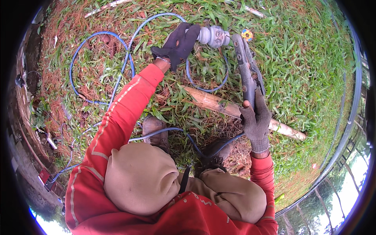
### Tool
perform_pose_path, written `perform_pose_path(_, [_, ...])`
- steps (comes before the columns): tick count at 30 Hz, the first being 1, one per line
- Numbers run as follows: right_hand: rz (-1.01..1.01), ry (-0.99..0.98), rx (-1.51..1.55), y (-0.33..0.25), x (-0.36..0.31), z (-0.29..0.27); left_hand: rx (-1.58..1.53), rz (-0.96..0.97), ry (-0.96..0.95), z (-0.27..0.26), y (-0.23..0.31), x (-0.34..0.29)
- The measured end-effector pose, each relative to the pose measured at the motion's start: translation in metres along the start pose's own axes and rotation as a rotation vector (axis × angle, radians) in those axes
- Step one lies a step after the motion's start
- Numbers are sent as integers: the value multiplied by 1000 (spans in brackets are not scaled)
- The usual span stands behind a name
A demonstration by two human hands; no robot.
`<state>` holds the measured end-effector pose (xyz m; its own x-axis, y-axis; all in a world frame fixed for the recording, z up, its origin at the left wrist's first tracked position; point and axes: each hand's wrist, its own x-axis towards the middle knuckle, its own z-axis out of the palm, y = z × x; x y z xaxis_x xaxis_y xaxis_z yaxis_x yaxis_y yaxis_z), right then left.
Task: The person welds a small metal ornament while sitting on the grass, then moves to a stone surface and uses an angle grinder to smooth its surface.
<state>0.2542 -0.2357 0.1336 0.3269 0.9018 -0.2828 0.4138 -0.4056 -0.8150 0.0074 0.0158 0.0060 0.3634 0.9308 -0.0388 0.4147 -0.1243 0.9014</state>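
My left hand [178, 45], in a dark glove, grips the near end of a grey ribbed cylindrical fitting [215, 37]. The fitting lies sideways above the grass, its collared end pointing right. In a grey knit glove, my right hand [256, 121] is closed around the lower end of a long dark-grey half-round shell [243, 64] with holes along it. The shell's upper end stands just right of the fitting; I cannot tell whether they touch. A small orange, yellow and blue disc [246, 35] lies in the grass beside the shell's tip.
Blue cable [188, 135] runs past my boots and loops across the grass [297, 66]. A pointed wooden stake [215, 102] lies under the shell and right hand. Pale sticks [107, 8] lie farther off. A red and black box [46, 179] sits at the left, cables [352, 94] at the right.
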Motion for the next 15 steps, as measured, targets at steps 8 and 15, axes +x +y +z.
perform_pose_path(8, [-107, 77, -62, 12, -2, 0, 5, 109, 2, 0, 6, -6])
perform_pose_path(15, [-217, 91, -492, 7, 16, -9, 122, 248, 14, -5, -3, -7])
